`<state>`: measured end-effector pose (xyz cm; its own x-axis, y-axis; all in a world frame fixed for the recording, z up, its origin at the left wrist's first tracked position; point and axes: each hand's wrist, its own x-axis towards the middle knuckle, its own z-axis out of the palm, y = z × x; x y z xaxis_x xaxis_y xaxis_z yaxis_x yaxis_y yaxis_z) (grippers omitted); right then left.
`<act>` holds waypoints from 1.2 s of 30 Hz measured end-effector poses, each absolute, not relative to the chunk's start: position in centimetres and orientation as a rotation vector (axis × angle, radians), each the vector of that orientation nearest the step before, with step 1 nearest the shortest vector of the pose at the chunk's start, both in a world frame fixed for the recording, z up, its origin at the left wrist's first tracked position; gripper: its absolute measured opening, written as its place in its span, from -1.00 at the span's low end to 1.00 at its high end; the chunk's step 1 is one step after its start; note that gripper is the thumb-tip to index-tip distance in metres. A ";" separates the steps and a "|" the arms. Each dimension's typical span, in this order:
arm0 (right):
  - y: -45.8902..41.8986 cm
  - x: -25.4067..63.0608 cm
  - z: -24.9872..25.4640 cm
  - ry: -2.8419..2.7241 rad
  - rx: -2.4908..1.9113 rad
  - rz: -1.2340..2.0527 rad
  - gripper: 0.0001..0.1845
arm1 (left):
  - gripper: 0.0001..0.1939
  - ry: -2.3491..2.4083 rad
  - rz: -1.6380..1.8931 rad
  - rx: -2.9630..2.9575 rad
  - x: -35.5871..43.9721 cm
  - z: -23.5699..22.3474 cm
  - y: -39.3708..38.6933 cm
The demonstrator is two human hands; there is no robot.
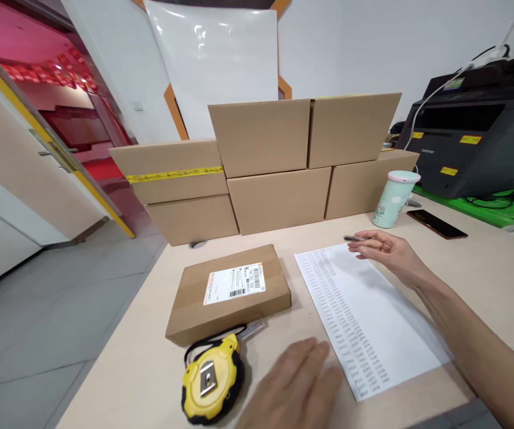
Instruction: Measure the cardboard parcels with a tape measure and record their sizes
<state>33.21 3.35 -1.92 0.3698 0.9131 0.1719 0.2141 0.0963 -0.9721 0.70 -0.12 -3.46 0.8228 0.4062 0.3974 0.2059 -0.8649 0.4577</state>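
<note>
My right hand [384,253] is closed around a dark pen [350,238], held above the top edge of a printed sheet of paper [386,322]. Rows of small text run down the left part of that sheet. Blurred by motion, my left hand [297,381] is low in the view, between the sheet and a yellow-and-black tape measure [212,378]. Whether its fingers are apart or closed is unclear. Behind the tape measure lies a flat cardboard box [185,298] with a white shipping label [234,283] on top; the tape measure's black strap reaches the box's front side.
Several brown cartons [279,199] are stacked along the back of the table [123,357]. A mint-green tumbler [393,199] and a black phone [436,224] stand and lie at the right. Beyond them a black printer [458,137] sits over a green surface [498,208].
</note>
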 end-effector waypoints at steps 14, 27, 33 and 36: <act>7.2 31.5 -8.7 -0.849 -1.293 0.976 -0.57 | -0.57 0.919 0.393 3.190 16.3 -8.2 2.9; 7.1 30.3 -11.0 -0.952 -1.433 0.724 -0.64 | -0.52 0.991 0.332 3.047 16.2 -9.4 3.7; 6.9 30.6 -11.3 -1.106 -1.586 0.453 -0.72 | -0.51 0.987 0.340 3.057 16.3 -9.5 3.7; 6.9 30.6 -11.3 -1.123 -1.601 0.466 -0.74 | -0.51 0.991 0.361 3.072 16.1 -9.4 3.6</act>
